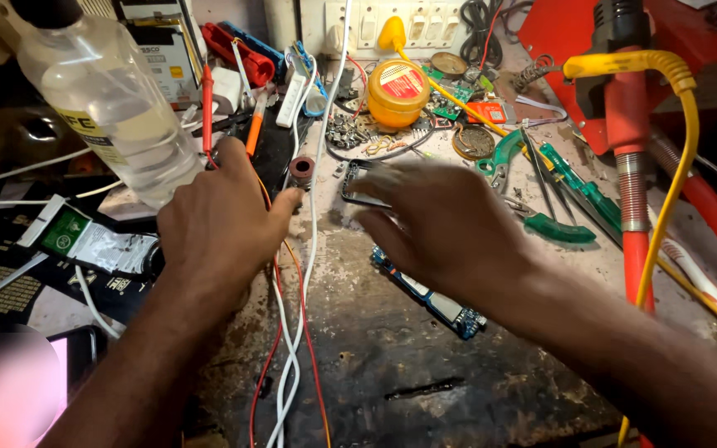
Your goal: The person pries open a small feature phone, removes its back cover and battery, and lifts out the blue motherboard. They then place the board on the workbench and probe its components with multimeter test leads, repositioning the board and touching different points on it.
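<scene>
My left hand point(221, 220) rests knuckles-up on the worn bench, fingers curled near a red probe point(207, 104) and an orange-handled tool point(252, 133); whether it grips anything is hidden. My right hand point(437, 220) is blurred in motion, its fingers spread over a small dark phone frame point(357, 178). Under its wrist lies a blue circuit board point(446, 307). A small brown ring point(301, 168) sits just past my left thumb.
A clear plastic bottle point(114, 99) stands at the left. A yellow round tin point(397, 90), green-handled pliers point(553, 226), tweezers and loose parts crowd the back. Red and white wires point(292, 357) run down the bench. A red tool with a yellow cable point(628, 141) stands at the right.
</scene>
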